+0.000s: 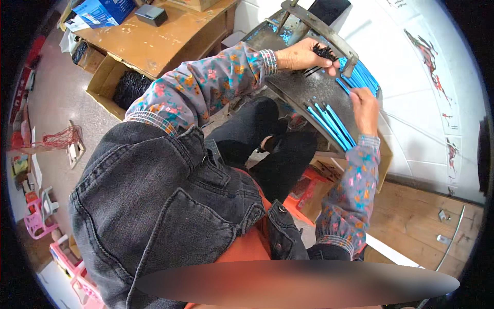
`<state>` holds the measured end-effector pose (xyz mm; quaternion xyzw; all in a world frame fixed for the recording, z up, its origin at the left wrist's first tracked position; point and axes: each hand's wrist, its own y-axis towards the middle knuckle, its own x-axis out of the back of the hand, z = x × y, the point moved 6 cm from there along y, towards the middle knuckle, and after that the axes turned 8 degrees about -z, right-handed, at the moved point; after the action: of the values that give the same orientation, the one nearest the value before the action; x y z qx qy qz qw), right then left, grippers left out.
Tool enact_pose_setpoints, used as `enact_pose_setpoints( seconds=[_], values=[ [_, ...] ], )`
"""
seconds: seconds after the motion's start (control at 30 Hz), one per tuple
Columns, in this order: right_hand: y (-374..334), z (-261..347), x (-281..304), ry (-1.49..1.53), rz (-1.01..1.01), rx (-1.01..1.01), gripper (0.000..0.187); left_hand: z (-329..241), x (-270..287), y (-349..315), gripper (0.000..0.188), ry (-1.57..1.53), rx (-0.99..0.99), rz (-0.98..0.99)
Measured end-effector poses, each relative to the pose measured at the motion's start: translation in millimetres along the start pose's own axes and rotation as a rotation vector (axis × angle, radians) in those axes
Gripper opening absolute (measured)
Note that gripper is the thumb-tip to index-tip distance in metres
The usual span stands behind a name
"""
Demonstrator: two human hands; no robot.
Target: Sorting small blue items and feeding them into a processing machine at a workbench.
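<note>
My left hand (303, 55) is closed around a bunch of small, thin black pieces (324, 51), held over the dark metal worktop (298, 95). Just to its right, my right hand (365, 110) pinches one end of a thin blue stick (343, 86). The stick's other end points up toward my left fingers; I cannot tell whether it touches a black piece. Several blue sticks with dark ends (332, 126) lie side by side near the worktop's front right edge. More blue sticks (363, 77) are piled behind my right hand.
A metal bar (324, 28) on the worktop reaches over beside my left hand. Blue scraps (286, 36) lie at the back. To the left stand a wooden desk (180, 38) and a cardboard box (105, 85) with a black bag. A white tiled wall (411, 103) borders the right.
</note>
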<state>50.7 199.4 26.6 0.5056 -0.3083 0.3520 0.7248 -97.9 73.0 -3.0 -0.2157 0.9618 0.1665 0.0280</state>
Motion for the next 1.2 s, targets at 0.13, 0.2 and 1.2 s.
enact_pose_setpoints(
  seconds=[0.13,0.2,1.2],
  values=[
    [10,-30,-35,-0.287,0.104,0.167,0.017,3,-10,7,0.018,-0.110,0.044,-0.053],
    [10,-32,-39,-0.267,0.130,0.155,0.019,10,-8,10,0.017,-0.212,0.030,-0.053],
    [19,-29,-21,-0.103,0.037,0.060,0.022,9,-8,11,0.018,-0.022,0.028,-0.159]
  ],
)
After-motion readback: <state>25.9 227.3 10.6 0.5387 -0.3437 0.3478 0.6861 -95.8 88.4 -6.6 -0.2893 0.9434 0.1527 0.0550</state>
